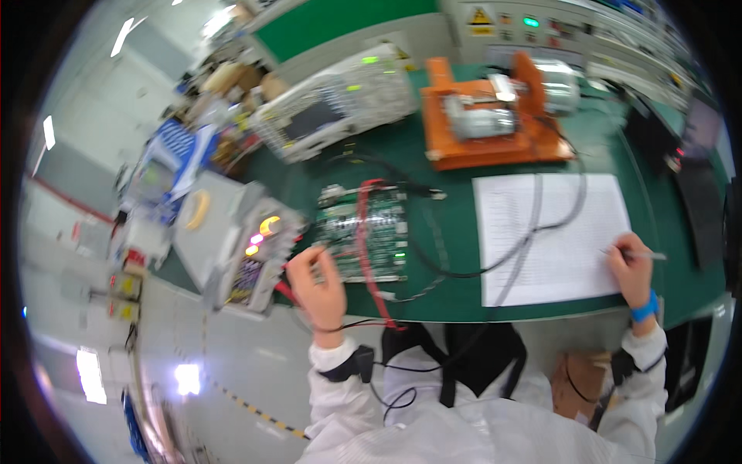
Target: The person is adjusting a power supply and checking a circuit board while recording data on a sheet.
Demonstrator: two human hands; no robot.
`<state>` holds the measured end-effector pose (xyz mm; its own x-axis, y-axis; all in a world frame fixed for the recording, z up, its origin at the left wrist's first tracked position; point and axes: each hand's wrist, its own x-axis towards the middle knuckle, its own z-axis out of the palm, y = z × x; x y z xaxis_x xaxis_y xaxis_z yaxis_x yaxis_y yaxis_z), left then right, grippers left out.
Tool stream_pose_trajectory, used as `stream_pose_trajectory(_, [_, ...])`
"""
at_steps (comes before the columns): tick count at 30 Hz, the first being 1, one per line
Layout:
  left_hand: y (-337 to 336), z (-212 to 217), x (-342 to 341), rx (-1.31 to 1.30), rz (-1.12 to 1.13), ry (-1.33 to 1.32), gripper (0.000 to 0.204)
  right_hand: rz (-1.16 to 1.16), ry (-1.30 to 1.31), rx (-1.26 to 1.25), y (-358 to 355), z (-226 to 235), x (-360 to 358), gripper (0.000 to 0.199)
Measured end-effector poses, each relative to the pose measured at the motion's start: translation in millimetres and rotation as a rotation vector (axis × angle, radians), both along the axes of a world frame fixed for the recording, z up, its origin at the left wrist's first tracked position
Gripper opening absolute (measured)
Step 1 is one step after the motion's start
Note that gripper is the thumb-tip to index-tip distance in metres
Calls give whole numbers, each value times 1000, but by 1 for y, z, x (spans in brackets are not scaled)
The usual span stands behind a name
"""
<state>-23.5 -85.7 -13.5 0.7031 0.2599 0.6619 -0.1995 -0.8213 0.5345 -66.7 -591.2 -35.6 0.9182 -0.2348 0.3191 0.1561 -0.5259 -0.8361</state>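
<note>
The left hand [318,284] pinches a thin probe tip against the left edge of the green printed circuit board [365,232], which lies on the green bench mat [448,286] beside a grey meter box [236,246] (its lamps glowing). The right hand [632,271] grips a slim pen [635,254] at the right edge of the white printed paper sheet [553,236].

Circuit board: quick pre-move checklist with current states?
1. Left hand at the edge of the circuit board: ok.
2. Probe tip on a pad: cannot tell, blurred.
3. Red lead crosses the board, not clear of it: not ok.
4. Meter lit: ok; reading: cannot tell.
5. Right hand holds pen on paper: ok.
</note>
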Motion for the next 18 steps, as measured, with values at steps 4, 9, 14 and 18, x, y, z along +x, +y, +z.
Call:
stream_pose_trajectory(4, [16, 22, 16, 191, -137, 104, 19, 31, 15, -32, 3, 3, 1, 8])
stream_pose_trajectory(9, [21, 16, 29, 330, -244, 242, 19, 44, 36, 40, 9, 1, 5, 9])
stream_pose_trajectory(14, [16, 10, 31, 337, -221, 239, 21, 40, 42, 35, 10, 4, 6, 9])
stream_pose_trajectory(18, [16, 12, 21, 279, -258, 230, 23, 29, 50, 50, 8, 2, 7, 9])
